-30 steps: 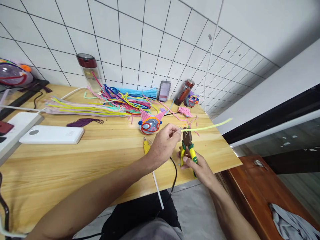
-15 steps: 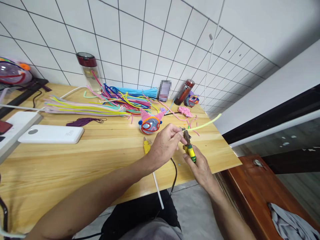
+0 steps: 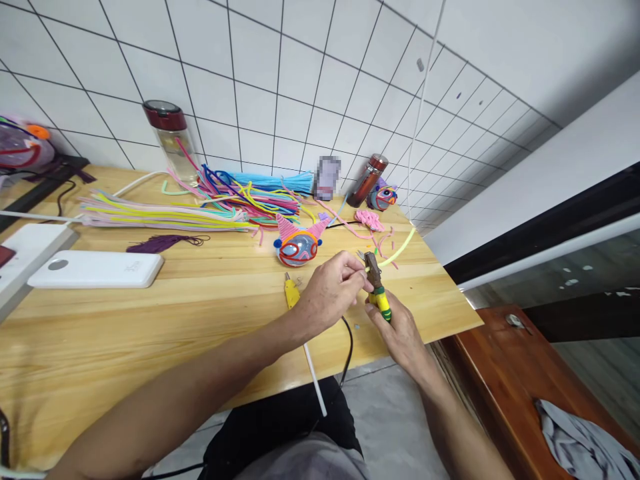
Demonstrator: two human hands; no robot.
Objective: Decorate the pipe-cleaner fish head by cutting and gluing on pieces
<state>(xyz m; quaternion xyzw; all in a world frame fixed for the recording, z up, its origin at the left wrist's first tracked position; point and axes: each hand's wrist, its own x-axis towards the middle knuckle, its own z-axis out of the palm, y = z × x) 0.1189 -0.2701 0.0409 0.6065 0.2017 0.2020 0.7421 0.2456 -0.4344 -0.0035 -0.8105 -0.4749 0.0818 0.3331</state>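
Observation:
My right hand is wrapped round the yellow-and-green handles of a pair of pliers. The pliers' jaws are at a pale yellow pipe cleaner, whose longer part sticks out to the right. Just left of the jaws, my left hand pinches the pipe cleaner's near end between thumb and fingers. Behind my left hand stands a clear round ornament with pink ears, an orange band and red loops. A yellow glue gun lies partly under my left forearm, its white glue stick jutting past the table edge.
Bundles of coloured pipe cleaners lie along the back, near a glass bottle. A red-brown flask, a phone and a second ornament stand by the wall. A white power bank lies left.
The pipe cleaner's free right end has dropped and bends closer to the table. Both hands keep nearly the same place, and the view has shifted slightly.

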